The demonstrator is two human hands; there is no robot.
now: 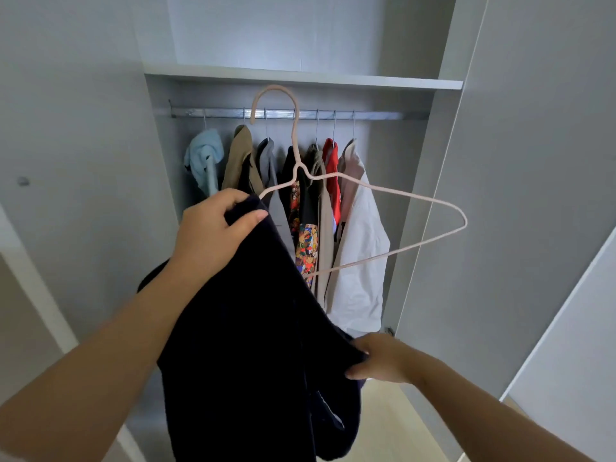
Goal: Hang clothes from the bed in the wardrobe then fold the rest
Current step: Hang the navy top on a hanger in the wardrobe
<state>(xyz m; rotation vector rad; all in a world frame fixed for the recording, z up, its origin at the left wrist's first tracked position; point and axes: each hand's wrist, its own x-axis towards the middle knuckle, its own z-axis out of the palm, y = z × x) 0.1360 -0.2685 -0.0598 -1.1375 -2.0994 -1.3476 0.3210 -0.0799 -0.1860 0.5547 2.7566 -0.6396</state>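
One dark garment [253, 328], held before the open wardrobe [416, 201], its bottom cut off by the frame. My left hand [213, 235] grips its top edge and my right hand [380, 358] pinches a lower fold. It hides the left end of a pink hanger [383, 195]. Behind it, a rail [376, 114] and a row of hung clothes, partly blocked.

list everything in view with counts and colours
garment: 1, dark navy, held before the wardrobe
hanger: 1, pale pink, left end under the garment, hook before the rail
hanging clothes: about 7, blue, tan, grey, black patterned, olive, red, white, on the rail
rail: 1, metal, under the shelf
shelf: 1, white, above the rail
doors: 2, grey, open either side
left hand: 1, grips the garment's top
right hand: 1, holds its lower edge
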